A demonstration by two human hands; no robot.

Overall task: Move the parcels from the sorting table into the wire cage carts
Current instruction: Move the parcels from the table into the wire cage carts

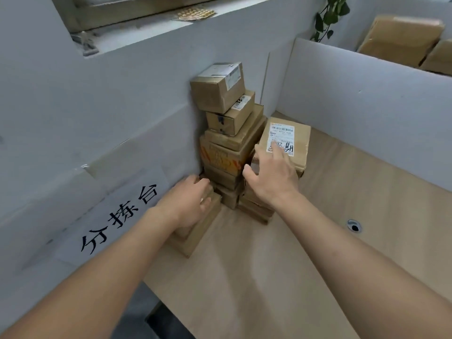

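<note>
1. Grey partitions wall a pale desk (281,265); parcels (227,133) stack in its far-left corner.
2. My right hand (271,177) rests on the labelled parcel (285,143), fingers spread.
3. My left hand (189,201) curls over a low box (203,228) directly beneath it, nearer me.

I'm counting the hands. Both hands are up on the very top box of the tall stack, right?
Not quite. The head view shows the top box untouched. The left hand rests on a low box at the stack's foot, and the right hand touches the labelled box beside the stack.
</note>
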